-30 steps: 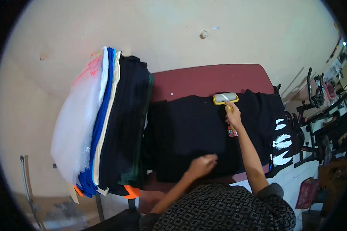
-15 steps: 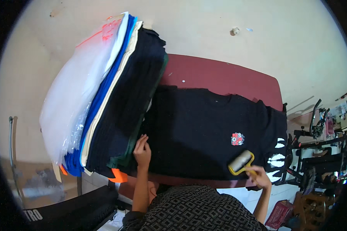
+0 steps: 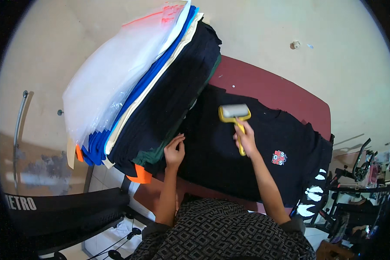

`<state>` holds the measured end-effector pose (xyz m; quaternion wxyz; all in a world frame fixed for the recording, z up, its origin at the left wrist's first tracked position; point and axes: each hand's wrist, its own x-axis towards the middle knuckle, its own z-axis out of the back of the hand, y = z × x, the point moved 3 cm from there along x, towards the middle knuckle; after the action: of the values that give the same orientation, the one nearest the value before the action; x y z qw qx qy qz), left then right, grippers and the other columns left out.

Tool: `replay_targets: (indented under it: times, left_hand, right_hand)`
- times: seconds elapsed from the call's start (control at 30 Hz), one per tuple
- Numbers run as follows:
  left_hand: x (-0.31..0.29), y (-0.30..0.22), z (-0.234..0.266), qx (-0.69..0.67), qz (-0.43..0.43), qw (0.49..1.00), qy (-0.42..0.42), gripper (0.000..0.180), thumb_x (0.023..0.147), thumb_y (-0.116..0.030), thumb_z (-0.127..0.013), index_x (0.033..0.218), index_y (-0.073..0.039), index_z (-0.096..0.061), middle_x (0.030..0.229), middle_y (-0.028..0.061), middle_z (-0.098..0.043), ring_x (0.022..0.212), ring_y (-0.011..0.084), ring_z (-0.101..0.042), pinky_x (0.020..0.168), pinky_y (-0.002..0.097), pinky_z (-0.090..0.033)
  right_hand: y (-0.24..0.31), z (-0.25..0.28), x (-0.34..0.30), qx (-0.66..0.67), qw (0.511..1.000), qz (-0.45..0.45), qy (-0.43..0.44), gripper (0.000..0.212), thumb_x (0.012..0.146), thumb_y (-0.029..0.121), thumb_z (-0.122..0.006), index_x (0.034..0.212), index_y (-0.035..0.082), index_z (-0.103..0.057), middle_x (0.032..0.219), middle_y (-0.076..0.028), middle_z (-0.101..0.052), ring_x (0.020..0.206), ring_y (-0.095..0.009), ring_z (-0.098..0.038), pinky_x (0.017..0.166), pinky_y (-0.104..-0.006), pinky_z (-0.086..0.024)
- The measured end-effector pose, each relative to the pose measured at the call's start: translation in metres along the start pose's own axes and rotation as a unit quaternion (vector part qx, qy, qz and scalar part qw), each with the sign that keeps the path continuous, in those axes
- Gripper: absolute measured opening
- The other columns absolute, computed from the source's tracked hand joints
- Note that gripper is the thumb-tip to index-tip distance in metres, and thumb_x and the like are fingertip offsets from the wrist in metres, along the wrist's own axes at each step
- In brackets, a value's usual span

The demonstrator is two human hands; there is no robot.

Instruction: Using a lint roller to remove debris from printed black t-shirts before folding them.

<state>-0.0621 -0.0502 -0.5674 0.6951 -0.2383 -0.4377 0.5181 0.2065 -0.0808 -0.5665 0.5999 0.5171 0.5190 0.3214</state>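
Note:
A black T-shirt (image 3: 221,151) lies spread flat on the dark red table, with a small red and white chest print and white shapes on its right-hand sleeve. My right hand (image 3: 246,138) is closed round the yellow handle of a lint roller (image 3: 235,111). Its pale cylinder is over the upper middle of the shirt; whether it touches the cloth I cannot tell. My left hand (image 3: 174,151) rests on the shirt's left part, beside the garment stack, its fingers loosely stretched out and holding nothing.
A tall stack of folded garments (image 3: 160,99), black, cream, blue and green, stands at the left with clear plastic packaging (image 3: 117,69) on its outer side. The red tabletop (image 3: 268,89) shows behind the shirt. A black padded bench (image 3: 69,212) is at lower left, with gym-like equipment (image 3: 355,186) at right.
My right hand has carried the lint roller from the shirt's lower right to its upper middle. My left hand stays by the stack. The whole view has tilted and shifted.

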Motion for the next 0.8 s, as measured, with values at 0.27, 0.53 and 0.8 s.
replay_targets:
  times: [0.27, 0.53, 0.8]
  left_hand:
    - [0.001, 0.003, 0.004, 0.011, -0.014, 1.000, -0.008, 0.014, 0.074, 0.004, -0.053, 0.083, 0.005, -0.063, 0.091, 0.0162, -0.064, 0.090, 0.0269, -0.062, 0.080, 0.0323, -0.048]
    - [-0.001, 0.019, -0.001, -0.102, 0.078, 0.992, 0.004, 0.014, 0.077, 0.004, -0.053, 0.086, 0.004, -0.063, 0.092, 0.0146, -0.064, 0.088, 0.0243, -0.061, 0.082, 0.0297, -0.046]
    - [0.030, -0.047, -0.013, -0.401, 0.272, 0.865, 0.133, 0.028, 0.091, -0.020, -0.043, 0.109, 0.000, -0.050, 0.104, 0.0115, -0.057, 0.102, 0.0206, -0.053, 0.095, 0.0323, -0.035]
  right_hand:
    - [-0.009, 0.193, -0.237, -0.081, 0.949, -0.268, 0.141, 0.033, 0.080, 0.007, -0.060, 0.113, 0.009, -0.056, 0.079, -0.001, -0.058, 0.055, -0.006, -0.051, 0.043, -0.0182, -0.041]
    - [0.044, 0.151, -0.193, -0.279, 0.885, -0.274, 0.253, 0.024, 0.083, 0.017, -0.059, 0.106, 0.015, -0.062, 0.069, -0.001, -0.058, 0.048, -0.005, -0.048, 0.038, -0.0202, -0.038]
    - [0.015, -0.050, -0.069, -0.224, 0.866, -0.071, 0.441, 0.028, 0.083, 0.025, -0.057, 0.109, 0.017, -0.059, 0.069, -0.004, -0.055, 0.052, -0.009, -0.047, 0.041, -0.0242, -0.039]
